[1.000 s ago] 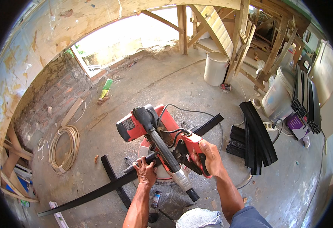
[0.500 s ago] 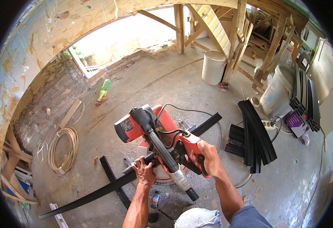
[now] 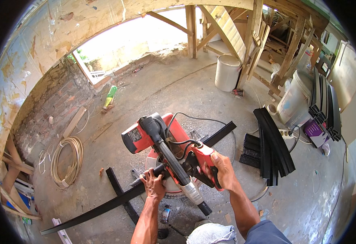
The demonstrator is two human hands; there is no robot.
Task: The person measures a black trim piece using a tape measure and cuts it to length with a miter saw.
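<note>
A red and black miter saw stands on the floor in front of me. My right hand is closed around its red handle, at the right of the saw head. A long black channel bar lies across the saw base, from the lower left to the upper right. My left hand presses its fingers over the bar just left of the blade area, gripping it. The saw head hides the middle of the bar and the cutting spot. Another black bar lies on the floor under the long one.
Cut black channel pieces lie in a stack at the right, near a power strip. Behind them are a white bucket and more black bars. A coiled hose lies left; a white drum stands at the back.
</note>
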